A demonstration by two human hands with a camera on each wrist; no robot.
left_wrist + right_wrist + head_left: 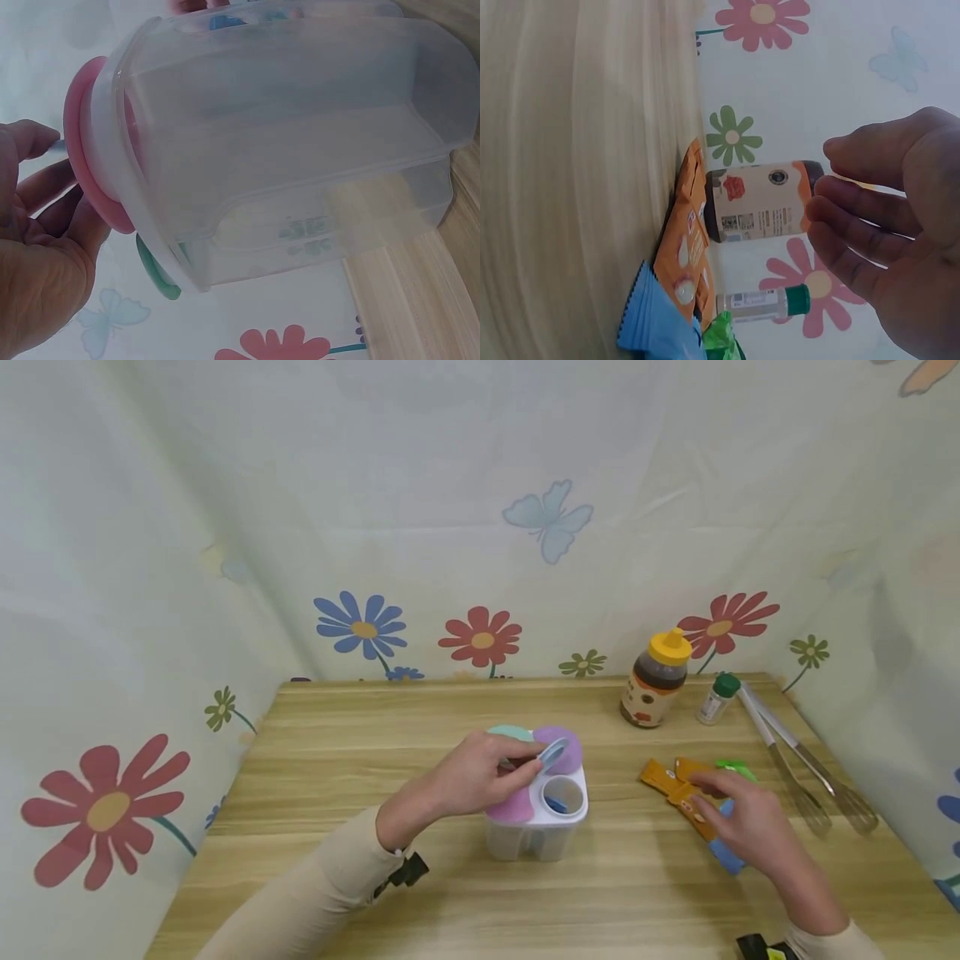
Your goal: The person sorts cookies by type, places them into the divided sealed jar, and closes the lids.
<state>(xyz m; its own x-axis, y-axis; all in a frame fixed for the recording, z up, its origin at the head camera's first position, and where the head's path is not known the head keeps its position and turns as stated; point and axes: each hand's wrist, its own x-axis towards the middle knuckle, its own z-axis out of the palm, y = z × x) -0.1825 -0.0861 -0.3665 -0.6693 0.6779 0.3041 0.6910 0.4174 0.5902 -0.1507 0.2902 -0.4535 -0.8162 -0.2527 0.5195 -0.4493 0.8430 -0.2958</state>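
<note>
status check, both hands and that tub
Left hand pinches blue lid over seasoning tub. Right hand open above packets. Nothing in the way.

Clear plastic four-part container (pixel 536 827), white top, with pink lid (pixel 79 142), teal lid (pixel 510 732), purple lid (pixel 564 742). Pale blue lid (pixel 553 753). Orange sachets (pixel 675 789), blue sachet (pixel 656 326), green sachet (pixel 737 767). Brown yellow-capped bottle (pixel 656 680). Light wood-grain table (pixel 345 760). Pale floral-butterfly backdrop cloth (pixel 480 527).

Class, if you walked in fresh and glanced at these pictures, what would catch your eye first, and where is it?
First, the clear four-cup container with pastel lids at the middle of the wooden table, where the left hand pinches a blue lid above the open cup. Next, the right hand hovering over orange and blue packets to the right, with a yellow-capped bottle behind.
</note>
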